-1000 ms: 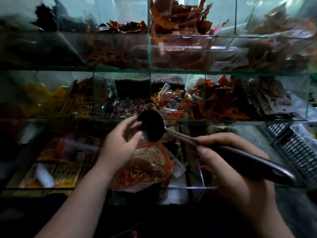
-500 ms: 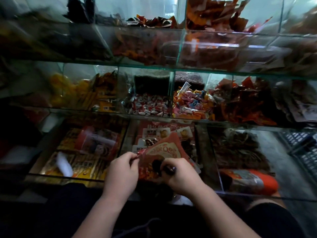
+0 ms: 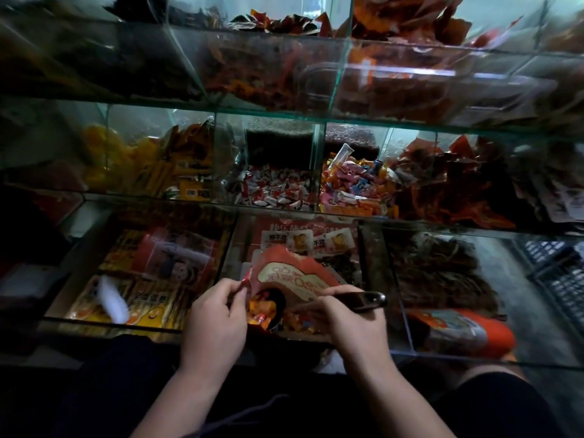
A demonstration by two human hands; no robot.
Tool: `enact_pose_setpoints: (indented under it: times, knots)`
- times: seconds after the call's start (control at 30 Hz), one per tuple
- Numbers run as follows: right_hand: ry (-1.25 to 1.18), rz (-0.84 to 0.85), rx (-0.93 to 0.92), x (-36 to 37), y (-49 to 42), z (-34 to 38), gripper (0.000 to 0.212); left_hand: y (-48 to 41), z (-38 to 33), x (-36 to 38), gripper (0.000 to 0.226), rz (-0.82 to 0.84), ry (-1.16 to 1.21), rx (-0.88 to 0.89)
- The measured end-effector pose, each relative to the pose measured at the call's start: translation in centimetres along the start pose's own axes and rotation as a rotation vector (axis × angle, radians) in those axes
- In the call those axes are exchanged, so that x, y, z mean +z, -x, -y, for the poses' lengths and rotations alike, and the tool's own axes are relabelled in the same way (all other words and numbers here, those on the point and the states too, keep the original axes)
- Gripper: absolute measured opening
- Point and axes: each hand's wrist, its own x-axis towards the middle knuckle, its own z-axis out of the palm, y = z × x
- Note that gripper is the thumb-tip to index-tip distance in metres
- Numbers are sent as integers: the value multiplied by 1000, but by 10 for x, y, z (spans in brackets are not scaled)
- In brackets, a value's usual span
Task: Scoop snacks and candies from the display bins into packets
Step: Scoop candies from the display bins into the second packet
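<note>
Now the left hand (image 3: 218, 314) pinches the red packet (image 3: 294, 273) at its open edge; the right hand (image 3: 350, 324) grips the scoop (image 3: 363, 301), its bowl inside, between glass bin walls (image 3: 368, 248).

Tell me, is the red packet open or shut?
Open. The left hand pinches the packet mouth apart, the scoop held by the right hand reaches into the opening, and wrapped candies show inside.

left hand (image 3: 215, 314), right hand (image 3: 347, 320): closed grips
</note>
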Motion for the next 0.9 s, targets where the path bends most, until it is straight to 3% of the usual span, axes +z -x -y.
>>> enact_pose_setpoints:
  times: [0.1,0.17,0.27,0.37,0.47,0.63,0.8,0.9]
  knots:
    - [-72,-40,-38,-20,10,14,15,-1,-5,-2,12,-8,-51,-20]
    - [-112,-42,-58,-35,14,19,3,1,-13,-2,21,-60,-70,-13]
    - [-153,-58,-98,-59,20,24,19,5,-29,1,27,-177,-2,249]
    - [-193,-58,-109,-75,28,26,17,13,-43,14,27,-67,113,417]
    - [-345,-32,-86,-89,35,30,19,15,-50,31,34,119,96,332]
    - [-492,44,-82,-107,50,38,16,0,-40,60,61,397,-158,66]
    - [-447,107,-110,-108,59,41,23,3,-41,71,69,294,-167,105]
    - [-509,98,-112,-107,61,46,19,-9,-50,71,55,199,-149,187]
